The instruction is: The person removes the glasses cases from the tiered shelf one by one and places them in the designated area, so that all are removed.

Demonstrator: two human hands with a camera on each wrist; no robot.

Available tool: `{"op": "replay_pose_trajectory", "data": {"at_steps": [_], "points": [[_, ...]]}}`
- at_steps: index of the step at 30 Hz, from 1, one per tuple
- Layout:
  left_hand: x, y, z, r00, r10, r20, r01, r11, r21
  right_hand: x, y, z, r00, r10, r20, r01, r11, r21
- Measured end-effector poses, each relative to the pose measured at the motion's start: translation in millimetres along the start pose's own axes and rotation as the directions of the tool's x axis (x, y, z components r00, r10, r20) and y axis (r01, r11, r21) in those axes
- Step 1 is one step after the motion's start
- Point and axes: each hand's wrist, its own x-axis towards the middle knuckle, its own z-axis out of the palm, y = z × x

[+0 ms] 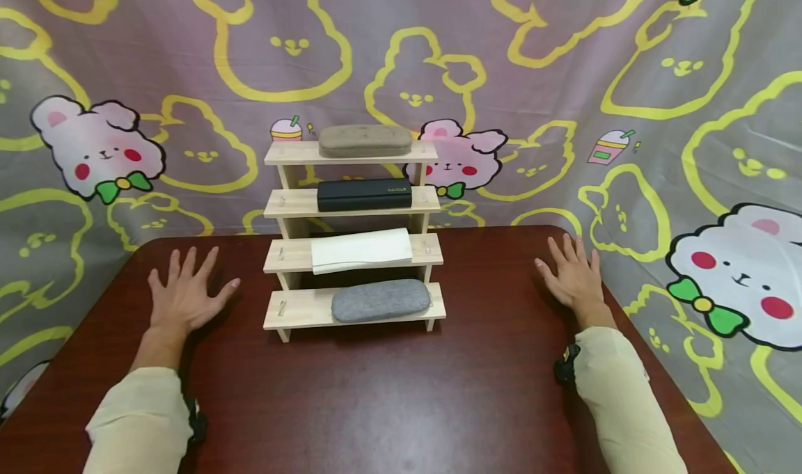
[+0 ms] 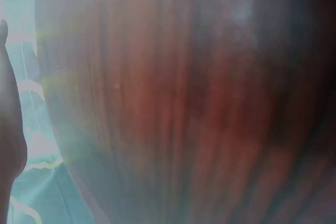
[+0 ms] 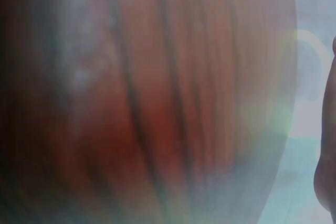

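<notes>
My left hand (image 1: pixel 184 293) rests palm down on the dark red table, fingers spread, left of a stepped wooden rack (image 1: pixel 276 255). On the rack's other side my right hand (image 1: pixel 573 275) lies on the table too, its fingers straight. Neither holds anything. A brown glasses case (image 1: pixel 365 140) sits on the top step, and a black oblong case (image 1: pixel 365 195) on the one below. Folded white cloth or paper (image 1: pixel 361 249) lies on the third step. The lowest bears a grey fabric glasses case (image 1: pixel 381 300). Each wrist view shows only a hand's edge.
The glossy table (image 1: pixel 363 397) reaches toward me in front of the rack. A curtain (image 1: pixel 388 56) with yellow outlines and cartoon rabbits hangs behind the table and along both sides. Dark wrist devices (image 1: pixel 567 364) sit at both cuffs.
</notes>
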Motion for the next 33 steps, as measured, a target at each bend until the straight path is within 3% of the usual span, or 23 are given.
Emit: {"op": "replay_pose_trajectory", "data": {"at_steps": [6,10,14,18,20,22,25,28,31,33], "points": [[-2.2,4.8,-4.6,0.999,-0.031,0.026,0.032,0.998,-0.060,3,-5,-2,1.000,-0.019,-0.015,0.019,1.000,0.010],[-5.9,12.0,-11.0,0.995,-0.064,0.076,0.076,0.984,-0.162,5,-14,-6,0.997,-0.057,-0.047,0.058,0.998,0.015],[-9.7,19.0,-18.3,0.985,-0.108,0.132,0.144,0.942,-0.304,7,-26,-11,0.983,-0.134,-0.129,0.138,0.990,0.024],[-13.0,28.6,-25.2,0.982,-0.122,0.144,0.175,0.875,-0.451,9,-40,-14,0.961,-0.192,-0.197,0.209,0.975,0.070],[-15.2,35.0,-28.2,0.977,-0.127,0.174,0.201,0.823,-0.531,8,-48,-16,0.956,-0.203,-0.212,0.231,0.966,0.116],[-17.5,41.9,-30.4,0.963,-0.129,0.238,0.252,0.749,-0.613,6,-57,-19,0.954,-0.211,-0.214,0.247,0.956,0.159],[-21.5,50.3,-30.5,0.935,-0.114,0.336,0.333,0.608,-0.721,1,-73,-24,0.952,-0.232,-0.201,0.273,0.938,0.212],[-25.7,56.2,-29.8,0.912,-0.056,0.406,0.385,0.458,-0.802,-3,-87,-28,0.950,-0.255,-0.180,0.295,0.920,0.256],[-29.7,62.8,-27.8,0.898,0.012,0.440,0.411,0.335,-0.848,-6,-101,-30,0.943,-0.280,-0.179,0.324,0.894,0.311],[-32.6,68.6,-25.8,0.890,0.050,0.453,0.422,0.282,-0.861,-9,-111,-31,0.939,-0.296,-0.176,0.340,0.873,0.350]]}}
